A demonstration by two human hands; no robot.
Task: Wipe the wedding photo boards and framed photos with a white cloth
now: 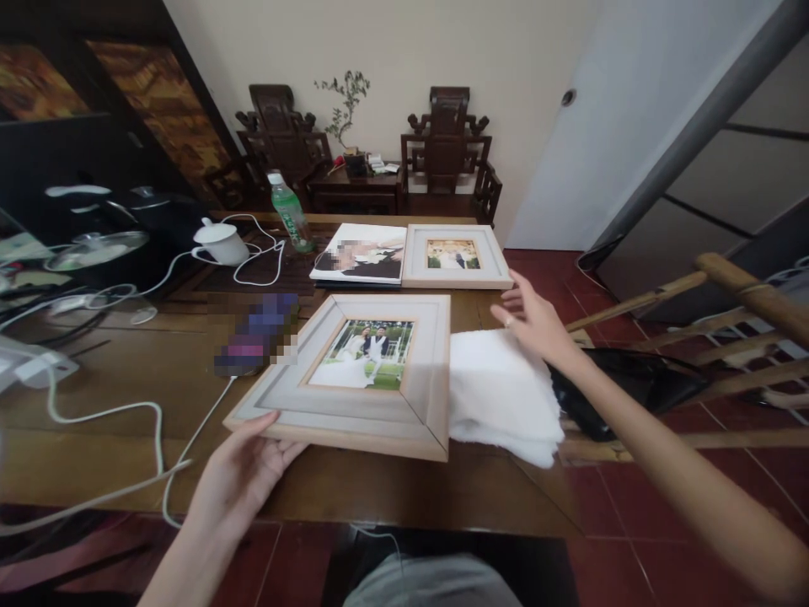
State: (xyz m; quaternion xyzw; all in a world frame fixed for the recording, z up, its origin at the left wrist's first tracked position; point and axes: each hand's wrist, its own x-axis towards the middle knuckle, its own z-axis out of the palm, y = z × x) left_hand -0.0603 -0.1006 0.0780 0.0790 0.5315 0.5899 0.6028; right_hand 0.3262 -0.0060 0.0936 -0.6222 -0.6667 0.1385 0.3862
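Observation:
A picture frame (436,405) with a pale wood edge, white mat and wedding photo is tilted above the table. My left hand (246,464) is closed on its near left corner, thumb on top and fingers beneath. My right hand (534,316) has its fingers apart and holds nothing. It hovers over a folded white towel (506,396), by the near right corner of a second picture frame (455,276); whether a fingertip touches that frame I cannot tell. Left of the second frame lies a white-edged photo print or album (372,261), partly blurred.
On the wooden table (94,455) are a green-labelled bottle (291,211), a lidded white cup (220,243), a phone (256,333) on a cable and several loose white cords. A dark pot (107,253) stands at left. A wooden chair (670,291) and black bag (632,388) flank the right edge.

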